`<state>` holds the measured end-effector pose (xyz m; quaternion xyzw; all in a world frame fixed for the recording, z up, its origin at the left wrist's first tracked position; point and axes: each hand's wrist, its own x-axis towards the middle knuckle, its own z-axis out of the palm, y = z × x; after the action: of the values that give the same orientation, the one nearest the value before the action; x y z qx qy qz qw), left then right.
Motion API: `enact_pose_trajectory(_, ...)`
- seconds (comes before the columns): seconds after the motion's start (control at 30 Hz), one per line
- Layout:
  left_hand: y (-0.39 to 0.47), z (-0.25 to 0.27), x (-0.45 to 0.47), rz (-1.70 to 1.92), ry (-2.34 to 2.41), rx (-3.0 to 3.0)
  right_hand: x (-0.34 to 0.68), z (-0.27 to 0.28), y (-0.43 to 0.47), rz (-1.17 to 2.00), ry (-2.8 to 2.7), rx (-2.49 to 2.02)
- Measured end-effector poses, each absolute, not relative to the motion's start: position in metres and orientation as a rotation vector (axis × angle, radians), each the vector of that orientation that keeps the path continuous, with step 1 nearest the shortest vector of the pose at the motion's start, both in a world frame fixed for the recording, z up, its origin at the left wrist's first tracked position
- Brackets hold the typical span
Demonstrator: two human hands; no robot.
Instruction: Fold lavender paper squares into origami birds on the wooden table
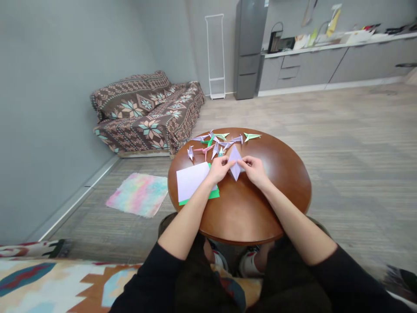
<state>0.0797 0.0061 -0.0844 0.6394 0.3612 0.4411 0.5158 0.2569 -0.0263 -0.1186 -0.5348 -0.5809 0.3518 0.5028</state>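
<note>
A lavender sheet of origami paper (235,153), folded into a long diamond, is between my two hands over the round brown table. My left hand (220,168) pinches its left side, the thumb lying on the paper near the middle crease. From the other side my right hand (254,168) grips the right edge, thumb and fingers pressed together. Just beyond the hands lie several folded paper cranes (204,150) in lavender, green, pink and pale green. Under my left forearm sits a stack of square paper (192,180), lavender on top with green sheets showing beneath.
The round wooden table (250,213) stands close in front of my knees. A patterned covered sofa (146,117) is beyond it to the left, with a pastel rug (138,193) on the floor. Along the back are a white rack (208,56), a grey fridge (249,48) and a kitchen counter (312,67).
</note>
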Motion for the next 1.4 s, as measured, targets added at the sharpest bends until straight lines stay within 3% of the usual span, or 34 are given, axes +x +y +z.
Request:
enact_pose_trajectory(0.67,0.011,-0.082,0.083,1.186,0.796,1.256,0.258,-0.116,-0.026,0.925,-1.151,-1.256)
enact_pose_trajectory(1.13,-0.006,-0.065,0.083,1.008,0.614,0.885,0.259,-0.107,-0.037,0.141,-1.524,-1.308)
enact_pose_trajectory(1.4,-0.01,-0.054,0.075,0.876,0.448,0.741,0.249,-0.106,-0.04,-0.068,-1.717,-1.255)
